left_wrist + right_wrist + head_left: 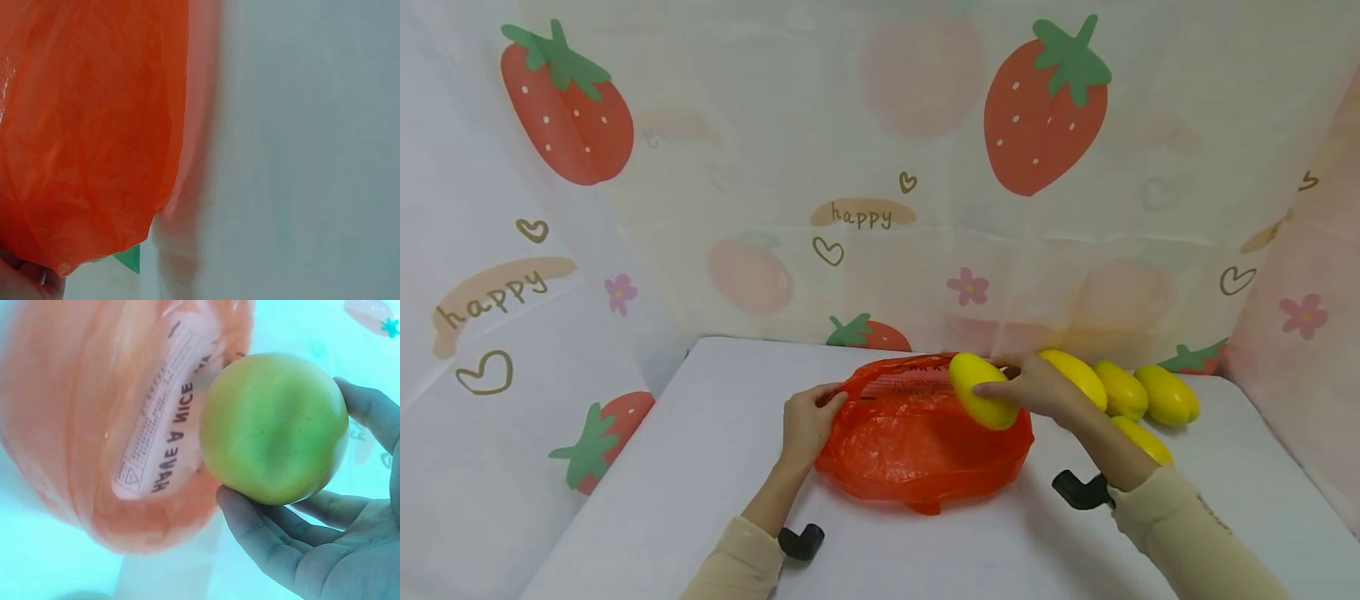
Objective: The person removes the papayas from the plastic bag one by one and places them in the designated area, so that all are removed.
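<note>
A red plastic bag (917,450) lies on the white table with its mouth spread wide and facing up. At its left side my left hand (805,423) pinches the rim between thumb and fingers. In the left wrist view the bag's outer side (94,137) fills much of the picture, and only part of the left hand (28,278) shows. My right hand (1037,387) grips a yellow mango (981,392) over the right part of the bag's mouth. Thumb and fingers curl round the mango (275,431) in the right wrist view, with printed lettering on the bag behind it.
Several more yellow mangoes (1167,395) lie together on the table at the right, partly behind my right arm. A strawberry-printed cloth (760,150) hangs behind the table (715,433) and along both sides. A black bracket (802,542) sits by each wrist.
</note>
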Motion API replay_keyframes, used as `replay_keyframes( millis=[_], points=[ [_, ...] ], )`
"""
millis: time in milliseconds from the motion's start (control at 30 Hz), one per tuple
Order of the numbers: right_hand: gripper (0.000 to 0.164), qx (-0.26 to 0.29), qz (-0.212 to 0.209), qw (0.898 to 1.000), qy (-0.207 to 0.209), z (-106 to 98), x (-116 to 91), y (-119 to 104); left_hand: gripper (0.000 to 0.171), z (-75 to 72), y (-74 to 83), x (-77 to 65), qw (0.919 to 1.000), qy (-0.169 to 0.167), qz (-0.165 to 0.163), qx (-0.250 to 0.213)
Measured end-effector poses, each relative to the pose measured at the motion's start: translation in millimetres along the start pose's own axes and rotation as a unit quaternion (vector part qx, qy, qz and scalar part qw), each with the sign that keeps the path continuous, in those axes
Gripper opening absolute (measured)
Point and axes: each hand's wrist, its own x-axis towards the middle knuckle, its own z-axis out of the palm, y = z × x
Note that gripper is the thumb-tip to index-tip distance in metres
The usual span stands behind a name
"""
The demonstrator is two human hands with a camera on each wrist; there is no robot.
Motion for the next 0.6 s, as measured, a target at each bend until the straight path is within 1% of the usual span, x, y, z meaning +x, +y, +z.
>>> replay_keyframes(
  millis=[133,233,300,467,533,600],
  points=[
    [0.054,0.033,-0.011,0.999,-0.004,-6.8,-7.2,0.0,0.025,0.3,-1.1,0.0,1.0,0.001,0.004,0.002],
    [0.053,0.058,-0.017,0.998,-0.008,-11.8,-11.1,2.3,0.024,0.4,-1.7,0.3,0.9999,0.004,0.008,0.007],
    [0.055,0.047,-0.014,0.999,0.0,-16.1,-13.2,4.2,0.024,0.3,-2.5,0.6,0.9999,0.003,0.006,0.009],
    [0.066,-0.014,0.003,1.0,0.024,-27.9,-17.9,9.7,0.024,-0.6,-3.4,0.9,0.9998,0.007,0.0,0.016],
    [0.069,-0.019,0.008,0.999,0.025,-32.0,-19.3,12.5,0.023,-1.0,-3.2,1.3,0.9997,0.011,0.003,0.02],
    [0.069,-0.011,0.017,1.0,0.022,-35.4,-20.5,15.8,0.023,-1.3,-3.1,1.9,0.9997,0.014,0.007,0.021]
  ],
)
